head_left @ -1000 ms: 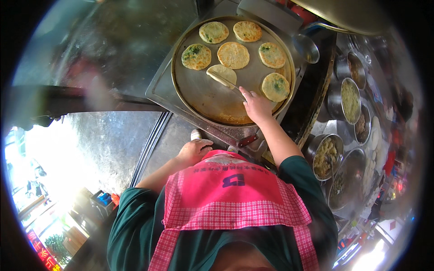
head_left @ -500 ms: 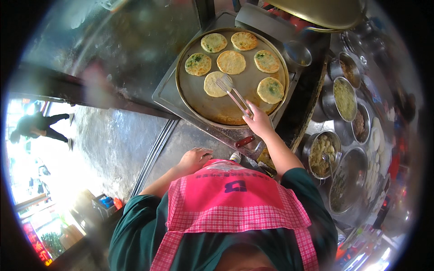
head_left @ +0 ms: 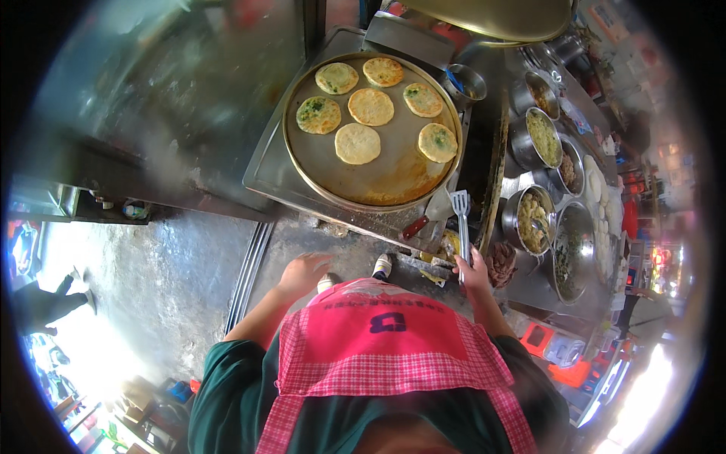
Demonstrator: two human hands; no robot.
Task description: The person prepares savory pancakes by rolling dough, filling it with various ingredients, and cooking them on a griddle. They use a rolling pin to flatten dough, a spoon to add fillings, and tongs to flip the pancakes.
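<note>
grips tongs (head_left: 463,231) in the right hand (head_left: 475,274) with curled fingers, near a red-handled blade (head_left: 439,206); holds nothing in the slack-fingered left hand (head_left: 302,275). risks scorching flatbreads (head_left: 358,144) on the pan (head_left: 359,185) by late turning, or dislodging the blade by swinging low.

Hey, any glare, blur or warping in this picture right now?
Head view, left: glare whites out part of the floor; head view, upper left: the dark panel looks hazy; head view, overall: black corners, and the floor rails curve; head view, middle: the flatbreads and the tongs in the right hand look fairly clear.
</note>
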